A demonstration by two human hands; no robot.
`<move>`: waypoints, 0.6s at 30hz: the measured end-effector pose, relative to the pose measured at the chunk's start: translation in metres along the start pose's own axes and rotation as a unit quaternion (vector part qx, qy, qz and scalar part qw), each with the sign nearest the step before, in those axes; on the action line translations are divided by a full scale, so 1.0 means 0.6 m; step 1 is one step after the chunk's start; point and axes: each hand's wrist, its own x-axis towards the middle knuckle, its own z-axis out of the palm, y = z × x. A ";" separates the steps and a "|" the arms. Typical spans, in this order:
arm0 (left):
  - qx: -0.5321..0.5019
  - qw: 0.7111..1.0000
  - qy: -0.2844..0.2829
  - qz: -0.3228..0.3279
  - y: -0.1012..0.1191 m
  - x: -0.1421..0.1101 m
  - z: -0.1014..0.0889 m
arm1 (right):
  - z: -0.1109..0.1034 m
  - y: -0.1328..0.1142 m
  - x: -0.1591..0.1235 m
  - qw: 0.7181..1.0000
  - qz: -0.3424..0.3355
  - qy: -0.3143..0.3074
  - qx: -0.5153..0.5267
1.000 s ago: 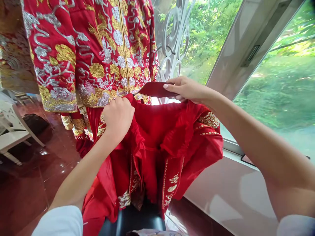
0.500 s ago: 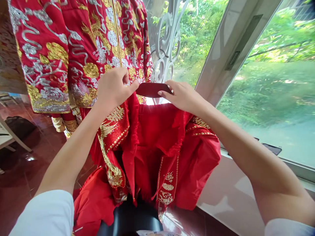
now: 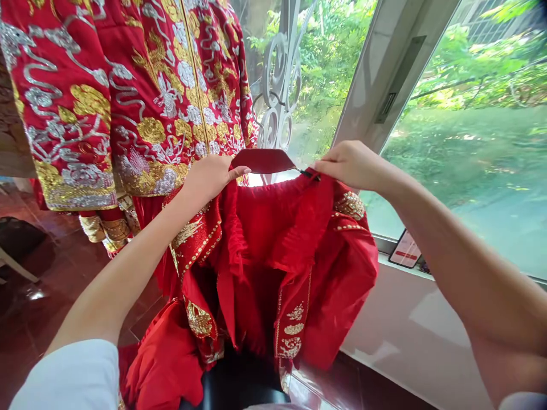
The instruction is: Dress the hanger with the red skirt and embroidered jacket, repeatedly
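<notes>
A dark red clothes hanger (image 3: 262,161) with a metal hook and a black clip (image 3: 310,174) at its right holds up a red skirt (image 3: 273,228) with a gathered waistband and gold-embroidered panels. My left hand (image 3: 210,177) is closed around the hanger's left end, its thumb lying along the front. At the right end, my right hand (image 3: 348,162) pinches the skirt's waistband beside the clip. Part of the left side of the waistband is hidden behind my left hand.
A red jacket (image 3: 171,102) with gold and silver embroidery hangs behind at the left. White scrollwork metal (image 3: 276,85) stands before the window. A phone (image 3: 405,249) leans on the sill at right. Below the skirt is a black glossy surface (image 3: 243,381).
My right hand has left the hanger's middle bar and moved right to the waistband by the clip. My left hand has shifted lower on the hanger's left end. The view has turned slightly right.
</notes>
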 end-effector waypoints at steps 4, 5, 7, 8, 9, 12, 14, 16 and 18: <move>-0.002 1.000 0.006 -0.006 0.005 0.000 0.003 | 0.019 -0.041 0.033 0.997 0.020 0.072 0.030; -0.004 1.000 0.005 -0.006 0.005 -0.001 0.004 | 0.027 -0.050 0.033 0.996 0.017 0.089 0.019; -0.019 1.000 0.006 -0.004 0.007 -0.006 0.006 | 0.037 -0.058 0.015 0.994 0.008 0.109 -0.007; -0.034 0.999 0.016 0.002 0.007 -0.012 0.006 | 0.039 -0.056 -0.003 0.994 -0.001 0.112 -0.015; -0.049 0.998 0.034 0.008 0.008 -0.021 0.005 | 0.040 -0.049 -0.026 0.994 -0.011 0.111 -0.019; -0.076 0.990 0.116 0.002 0.008 -0.075 0.002 | 0.044 -0.008 -0.113 0.992 -0.027 0.119 -0.025; -0.078 0.985 0.153 -0.037 0.007 -0.132 0.004 | 0.056 0.033 -0.170 0.992 -0.043 0.110 -0.036; -0.084 0.981 0.161 -0.074 0.004 -0.193 0.013 | 0.074 0.077 -0.211 0.993 -0.057 0.093 -0.042; -0.087 0.981 0.152 -0.086 -0.003 -0.244 0.028 | 0.095 0.115 -0.232 0.995 -0.045 0.085 -0.032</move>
